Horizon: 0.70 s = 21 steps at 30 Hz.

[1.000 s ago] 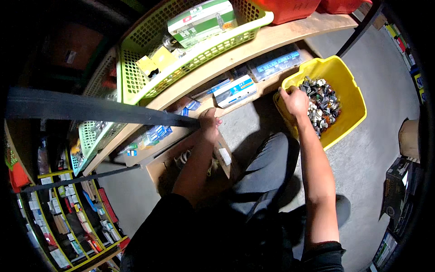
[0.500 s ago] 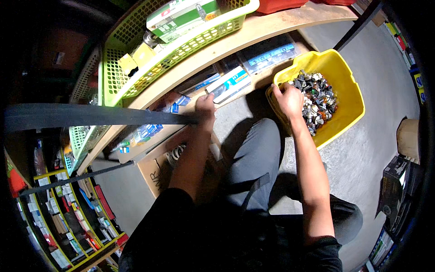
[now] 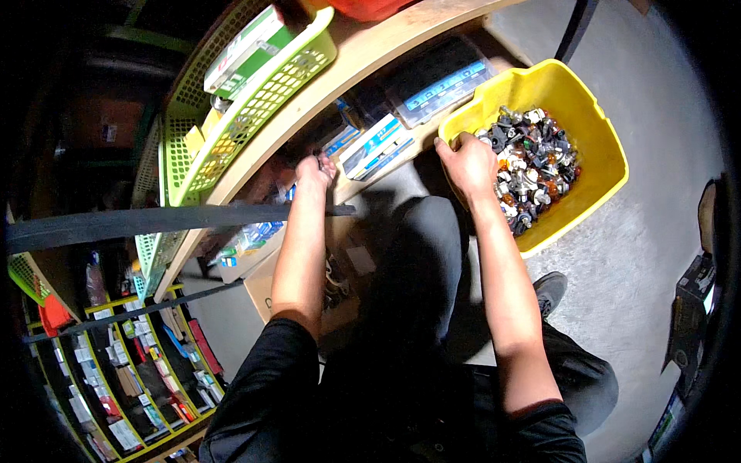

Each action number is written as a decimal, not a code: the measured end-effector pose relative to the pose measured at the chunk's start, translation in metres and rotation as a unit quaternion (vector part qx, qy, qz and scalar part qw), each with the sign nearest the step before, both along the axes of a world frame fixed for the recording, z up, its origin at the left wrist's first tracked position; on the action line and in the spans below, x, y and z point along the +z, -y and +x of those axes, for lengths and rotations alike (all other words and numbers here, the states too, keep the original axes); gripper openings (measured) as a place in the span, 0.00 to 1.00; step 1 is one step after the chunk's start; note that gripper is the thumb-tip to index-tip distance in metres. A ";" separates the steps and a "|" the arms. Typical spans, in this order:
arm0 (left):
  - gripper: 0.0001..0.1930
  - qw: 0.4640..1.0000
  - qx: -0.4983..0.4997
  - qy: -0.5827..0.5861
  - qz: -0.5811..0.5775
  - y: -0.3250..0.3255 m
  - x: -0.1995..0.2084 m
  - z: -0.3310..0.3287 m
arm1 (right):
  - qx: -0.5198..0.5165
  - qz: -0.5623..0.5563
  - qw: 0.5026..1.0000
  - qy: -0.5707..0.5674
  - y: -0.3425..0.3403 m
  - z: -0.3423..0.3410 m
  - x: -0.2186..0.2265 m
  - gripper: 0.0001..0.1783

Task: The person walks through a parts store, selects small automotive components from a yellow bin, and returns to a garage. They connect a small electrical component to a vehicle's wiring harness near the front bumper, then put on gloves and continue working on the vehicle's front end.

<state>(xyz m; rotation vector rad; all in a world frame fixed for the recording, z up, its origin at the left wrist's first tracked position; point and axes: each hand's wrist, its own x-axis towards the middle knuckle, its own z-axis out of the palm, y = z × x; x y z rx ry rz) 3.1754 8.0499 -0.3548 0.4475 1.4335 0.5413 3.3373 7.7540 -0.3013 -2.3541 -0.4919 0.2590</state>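
Note:
My right hand [image 3: 469, 163] grips the near-left rim of a yellow plastic bin [image 3: 593, 185], thumb over the edge. Inside lies a heap of small bulbs and plastic bulb holders [image 3: 532, 166], in black, white and orange. My left hand [image 3: 315, 170] is at the lower shelf, its fingers curled; what they hold, if anything, is hidden. Beside it stands a white and blue box [image 3: 377, 148], with a clear-fronted case [image 3: 451, 89] with a blue label farther right.
A green basket [image 3: 270, 100] holding a green-white box [image 3: 245, 55] stands on the wooden shelf [image 3: 370, 54] above. A black strap [image 3: 170, 224] crosses the left side. Below my left arm sits an open cardboard box [image 3: 266, 289]. Yellow-edged racks [image 3: 123, 370] of small boxes stand lower left.
My left hand has moved from the shelf's front edge leftward, beside the boxes, and turned over. The right hand stays on the bin's rim. The view has shifted slightly.

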 end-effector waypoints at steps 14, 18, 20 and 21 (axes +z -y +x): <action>0.16 1.000 0.019 -0.007 -0.020 0.006 -0.010 0.003 | 0.005 -0.002 0.999 -0.046 0.004 0.005 -0.001 0.25; 0.16 1.000 0.006 0.013 -0.010 0.003 -0.017 -0.008 | 0.008 0.001 0.998 -0.061 0.003 0.004 -0.001 0.25; 0.16 0.999 -0.043 0.014 0.017 0.008 -0.018 -0.012 | 0.014 -0.003 0.998 -0.056 0.004 0.006 -0.003 0.26; 0.16 0.998 -0.049 0.021 0.017 0.013 -0.016 -0.016 | 0.023 -0.003 0.998 -0.055 0.003 0.004 -0.002 0.26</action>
